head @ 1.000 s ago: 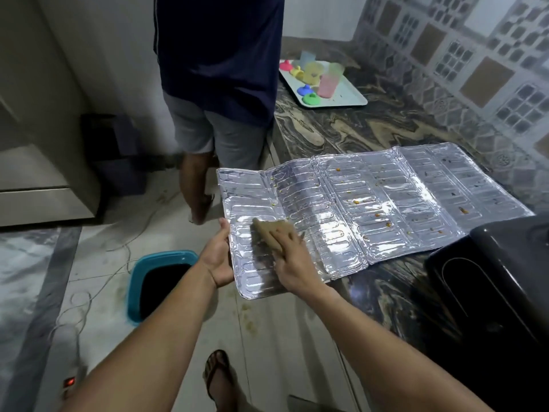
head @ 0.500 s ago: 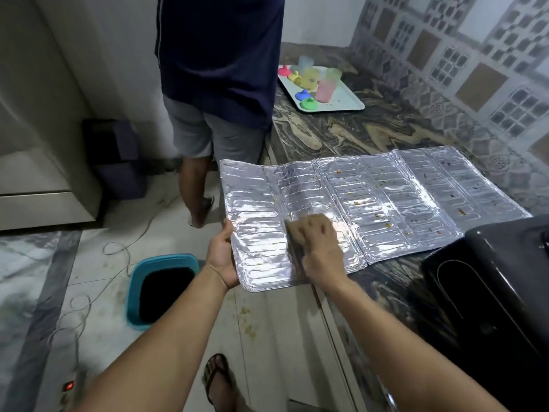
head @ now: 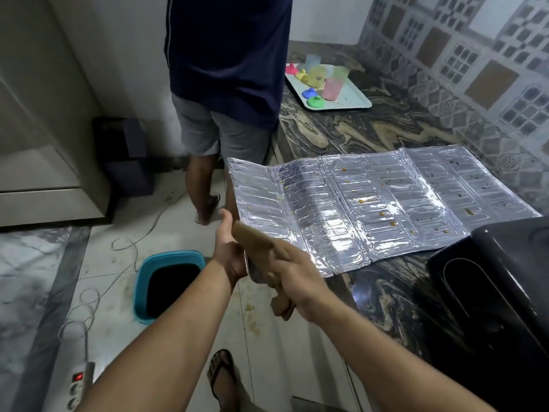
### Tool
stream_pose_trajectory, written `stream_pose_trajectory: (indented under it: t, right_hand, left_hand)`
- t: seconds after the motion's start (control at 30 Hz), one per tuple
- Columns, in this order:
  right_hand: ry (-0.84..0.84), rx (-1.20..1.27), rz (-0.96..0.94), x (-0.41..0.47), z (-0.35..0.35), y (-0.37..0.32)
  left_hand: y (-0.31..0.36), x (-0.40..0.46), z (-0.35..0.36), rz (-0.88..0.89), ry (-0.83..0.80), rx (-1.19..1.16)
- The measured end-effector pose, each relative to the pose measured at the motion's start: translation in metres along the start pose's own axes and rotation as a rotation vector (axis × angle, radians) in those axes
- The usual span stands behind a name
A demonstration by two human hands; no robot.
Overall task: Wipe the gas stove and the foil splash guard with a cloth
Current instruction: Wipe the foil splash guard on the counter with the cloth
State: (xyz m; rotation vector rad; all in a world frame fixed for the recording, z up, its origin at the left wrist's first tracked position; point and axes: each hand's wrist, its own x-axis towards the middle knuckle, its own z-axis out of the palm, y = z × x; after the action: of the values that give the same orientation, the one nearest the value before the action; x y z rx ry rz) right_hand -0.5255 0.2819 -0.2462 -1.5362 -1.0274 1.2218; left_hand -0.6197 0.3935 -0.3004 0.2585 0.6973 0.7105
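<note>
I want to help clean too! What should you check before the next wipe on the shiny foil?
1. Cloth in the wiping hand: ok, the right hand grips it.
2. Foil splash guard held steady: ok, the left hand holds its near edge, which hangs past the counter.
3. Foil all clean: not ok, orange and dark specks dot the middle and right panels.
4. Foil lying flat: not ok, its left panel tilts up off the counter.
5. Room to wipe: ok, the tray of cups sits far back.
6. Cloth clean enough: cannot tell.
</note>
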Motion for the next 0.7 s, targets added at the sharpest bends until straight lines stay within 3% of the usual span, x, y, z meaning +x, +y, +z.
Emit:
stream_pose_trajectory:
  t: [0.1, 0.2, 0.37, 0.47, 0.57, 0.7]
  right_hand:
    - [0.232, 0.133, 0.006, 0.006, -0.019, -0.017]
    - [0.407, -0.061, -0.085, 0.016, -0.031, -0.016]
    - [0.059, -0.401, -0.069, -0.003, 0.004, 0.000]
    - [-0.002, -0.146, 0.064, -0.007, 0.004, -0.014]
    - [0.189, -0.014, 0.079, 0.012, -0.028, -0.030]
    - [0.530, -0.120, 0.055, 0.047, -0.086, -0.037]
  left_hand:
    - [0.001, -0.001, 0.003, 0.032, -0.049, -0.094]
    - [0.002, -0.002, 0.005, 0.022, -0.093, -0.111]
    - [0.002, 0.002, -0.001, -0.003, 0.003, -0.019]
    - [0.003, 0.001, -0.004, 0.011, -0.018, 0.024]
    - [0.007, 0.001, -0.002, 0.052, -0.058, -0.063]
    - [0.020, 0.001, -0.001, 0.036, -0.134, -0.030]
